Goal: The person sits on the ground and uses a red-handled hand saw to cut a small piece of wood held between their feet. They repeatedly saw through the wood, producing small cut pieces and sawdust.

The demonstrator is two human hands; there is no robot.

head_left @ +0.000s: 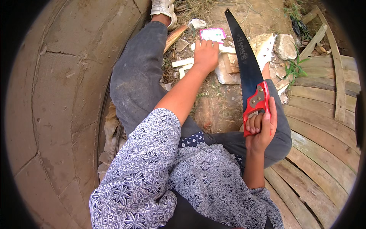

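Note:
My right hand [260, 124] grips the red handle of a hand saw [248, 57]. Its long black blade points up and away, with the toothed edge facing left. Farther out, my left hand [206, 57] is closed over a thin pale wooden strip [227, 49], whose ends show on both sides of the fingers. The strip lies over a small wooden block [231, 63] on a pale stone [227, 77]. The saw blade is just right of the strip's end; whether they touch, I cannot tell. More pale strips [183, 63] lie left of my left hand.
A pink and white packet [213, 34] lies just beyond my left hand. A cracked mud wall [72, 95] rises at the left; wooden planks [316, 133] curve along the right. Stones [286, 47] and a small green plant [295, 68] are near my right foot.

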